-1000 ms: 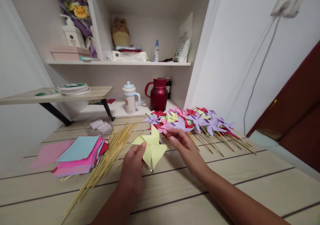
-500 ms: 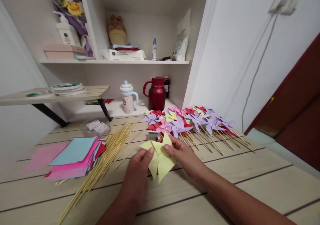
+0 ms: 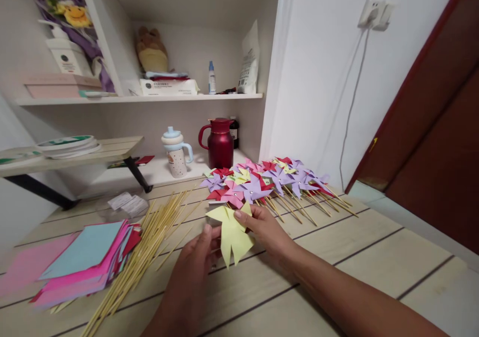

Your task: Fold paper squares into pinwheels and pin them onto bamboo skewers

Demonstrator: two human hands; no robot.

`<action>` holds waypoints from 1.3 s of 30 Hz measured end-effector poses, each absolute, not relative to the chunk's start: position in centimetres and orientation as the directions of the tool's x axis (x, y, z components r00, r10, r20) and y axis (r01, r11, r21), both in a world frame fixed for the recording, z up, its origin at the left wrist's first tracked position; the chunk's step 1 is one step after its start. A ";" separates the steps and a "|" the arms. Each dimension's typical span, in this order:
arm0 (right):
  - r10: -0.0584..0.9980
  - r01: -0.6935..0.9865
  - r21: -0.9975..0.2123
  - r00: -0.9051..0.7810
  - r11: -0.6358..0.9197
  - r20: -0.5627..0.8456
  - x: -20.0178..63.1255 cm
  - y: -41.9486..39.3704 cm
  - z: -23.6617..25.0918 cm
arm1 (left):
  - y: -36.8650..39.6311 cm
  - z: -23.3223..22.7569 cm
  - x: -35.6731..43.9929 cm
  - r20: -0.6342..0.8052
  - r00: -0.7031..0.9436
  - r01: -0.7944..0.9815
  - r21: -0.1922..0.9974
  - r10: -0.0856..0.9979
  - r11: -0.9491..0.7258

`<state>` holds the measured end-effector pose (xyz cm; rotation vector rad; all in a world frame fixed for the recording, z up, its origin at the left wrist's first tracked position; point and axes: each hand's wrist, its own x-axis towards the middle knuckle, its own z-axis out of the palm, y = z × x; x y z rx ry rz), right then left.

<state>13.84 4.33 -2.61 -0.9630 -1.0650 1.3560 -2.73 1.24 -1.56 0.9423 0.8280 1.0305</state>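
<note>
Paper, light and easily creased, was judged best held at its centre: the yellow pinwheel (image 3: 232, 232), mid-frame, was pinched between the left hand (image 3: 194, 257) and the right hand (image 3: 262, 227).

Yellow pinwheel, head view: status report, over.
Left hand and right hand both pinch the yellow pinwheel above the table. Bamboo skewers lie left, finished pinwheels behind. Nothing in the way.

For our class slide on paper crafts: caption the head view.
Both hands hold a yellow paper pinwheel beside bamboo sticks and finished pinwheels.
</note>
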 end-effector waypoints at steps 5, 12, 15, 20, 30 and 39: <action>0.995 -0.220 -0.975 -0.092 0.026 0.047 13.7 4.0 -2.6 | 1.1 -1.6 -2.6 -0.144 0.335 -0.241 0.942 0.931 0.233; 0.987 -0.120 -0.988 -0.120 0.094 0.108 13.7 3.5 -2.6 | 1.1 -1.7 -2.6 -0.197 0.241 -0.144 0.961 0.950 0.235; 0.981 -0.118 -0.986 -0.139 0.118 0.134 13.8 3.5 -2.6 | 1.1 -1.6 -2.5 -0.179 0.250 -0.174 0.959 0.952 0.226; 0.982 -0.075 -0.989 -0.133 0.124 0.133 13.9 3.5 -2.5 | 1.1 -2.1 -2.4 -0.151 0.254 -0.222 0.952 0.955 0.209; 0.975 0.028 -0.984 -0.146 0.175 0.169 13.9 3.3 -2.9 | 1.4 -2.5 -2.7 -0.195 0.183 -0.181 0.957 0.964 0.227; 0.970 0.048 -0.977 -0.140 0.207 0.198 13.8 3.1 -2.5 | 1.2 -1.6 -2.3 -0.164 0.031 -0.099 0.981 0.986 0.167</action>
